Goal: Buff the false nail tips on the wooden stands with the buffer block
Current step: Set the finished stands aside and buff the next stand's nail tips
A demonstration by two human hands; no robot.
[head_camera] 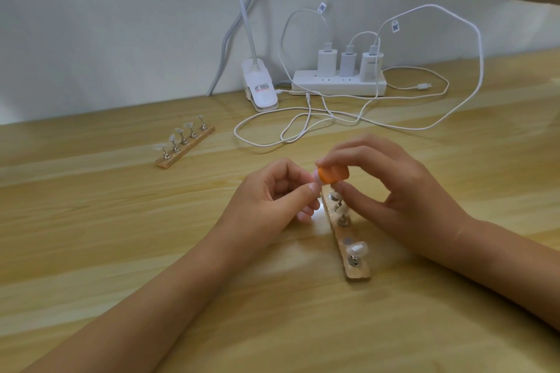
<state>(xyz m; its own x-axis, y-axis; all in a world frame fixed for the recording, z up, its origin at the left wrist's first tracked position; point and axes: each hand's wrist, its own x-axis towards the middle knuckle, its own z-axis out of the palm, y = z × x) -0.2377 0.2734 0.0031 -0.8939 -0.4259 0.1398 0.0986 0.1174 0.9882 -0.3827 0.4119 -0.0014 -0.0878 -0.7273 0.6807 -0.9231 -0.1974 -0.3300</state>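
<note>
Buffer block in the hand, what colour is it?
Orange. The head view shows the buffer block clearly, pinched in the right hand.

Counted: two wooden stands [189, 147], five nail tips [188, 125] on the stand nearer the table's [91, 221] back edge, one buffer block [333, 175], three chargers [327, 59], one power strip [339, 85].

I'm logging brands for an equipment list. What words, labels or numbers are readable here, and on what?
Nothing reads clearly.
White clip-on lamp base: sticker with red and black print, too blurred.
Rightmost white charger plug: faint grey word, unreadable.
Left white cable tag and right white cable tag: square codes only, too small to read.
</note>
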